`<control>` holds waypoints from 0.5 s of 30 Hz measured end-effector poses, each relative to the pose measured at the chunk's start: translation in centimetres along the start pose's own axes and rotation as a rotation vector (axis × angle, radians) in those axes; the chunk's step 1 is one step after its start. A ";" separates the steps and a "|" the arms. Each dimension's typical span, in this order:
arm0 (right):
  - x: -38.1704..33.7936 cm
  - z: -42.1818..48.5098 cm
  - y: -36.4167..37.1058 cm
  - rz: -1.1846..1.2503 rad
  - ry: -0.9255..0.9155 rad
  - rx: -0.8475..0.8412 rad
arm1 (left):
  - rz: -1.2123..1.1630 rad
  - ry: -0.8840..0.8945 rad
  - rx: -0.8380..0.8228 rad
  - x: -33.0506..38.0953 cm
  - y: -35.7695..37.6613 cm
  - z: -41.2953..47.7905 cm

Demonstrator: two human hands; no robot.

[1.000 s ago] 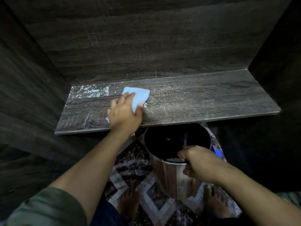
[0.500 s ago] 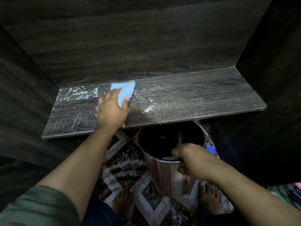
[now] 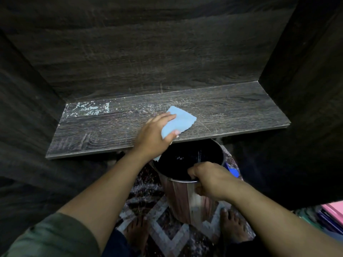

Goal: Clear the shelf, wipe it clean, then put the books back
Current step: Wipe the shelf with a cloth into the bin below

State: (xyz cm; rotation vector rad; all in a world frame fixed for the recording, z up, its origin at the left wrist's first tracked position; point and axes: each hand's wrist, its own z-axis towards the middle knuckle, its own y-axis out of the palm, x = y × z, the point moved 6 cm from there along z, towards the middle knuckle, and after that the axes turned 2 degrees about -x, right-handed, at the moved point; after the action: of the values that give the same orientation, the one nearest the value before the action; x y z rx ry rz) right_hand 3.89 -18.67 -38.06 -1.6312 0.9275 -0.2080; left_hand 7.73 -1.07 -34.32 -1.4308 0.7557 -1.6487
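The dark wood shelf point(image 3: 232, 115) holds no books and carries white dust specks at its back left. My left hand point(image 3: 154, 136) lies on a light blue cloth point(image 3: 176, 121) near the shelf's front edge at the middle, fingers over the cloth and thumb along its near side. Just below that edge stands a shiny metal bin point(image 3: 185, 197) with a dark inside. My right hand point(image 3: 207, 180) grips the bin's near rim, fingers curled over it. Some books point(image 3: 332, 216) show at the bottom right, blurred.
Dark wood panels close the shelf in at the back, left and right. A patterned rug point(image 3: 148, 204) covers the floor under the bin, with my bare feet on it. A blue object point(image 3: 233, 171) peeks out behind the bin's right side.
My left hand has swept the cloth from the shelf's left part toward the middle and front edge, above the bin. The loose white specks at mid-shelf are gone. My right hand still holds the bin.
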 end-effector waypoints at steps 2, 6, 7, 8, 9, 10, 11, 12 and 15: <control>0.0 0.0 -0.1 0.003 0.017 -0.008 | 0.003 -0.035 0.000 0.2 -0.1 -0.5; -0.1 0.3 -0.4 0.000 0.042 -0.025 | 0.194 -0.139 0.015 0.6 -0.1 -1.4; -0.1 0.4 -0.4 0.003 0.050 -0.029 | 0.214 -0.139 0.003 0.8 0.0 -1.6; -0.1 0.4 -0.4 0.005 0.056 -0.031 | 0.215 -0.135 -0.006 0.9 0.2 -1.7; -0.1 0.5 -0.3 0.003 0.060 -0.033 | 0.202 -0.128 -0.009 0.9 0.3 -1.8; -0.2 0.6 -0.2 -0.002 0.061 -0.032 | 0.183 -0.124 -0.007 1.0 0.3 -1.8; -0.3 0.7 -0.2 -0.007 0.058 -0.030 | 0.164 -0.125 -0.002 1.0 0.3 -1.9; -0.4 0.7 -0.1 -0.010 0.055 -0.027 | 0.148 -0.127 0.003 0.9 0.2 -1.9; -0.7 0.8 -0.1 -0.015 0.048 -0.021 | 0.107 -0.119 0.004 0.8 0.3 -2.0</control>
State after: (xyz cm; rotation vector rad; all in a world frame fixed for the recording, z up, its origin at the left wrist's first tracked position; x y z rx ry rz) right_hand 3.94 -17.59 -38.00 -1.6585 0.9568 -0.2490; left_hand 5.81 -2.01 -34.57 -1.4471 0.7480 -1.4695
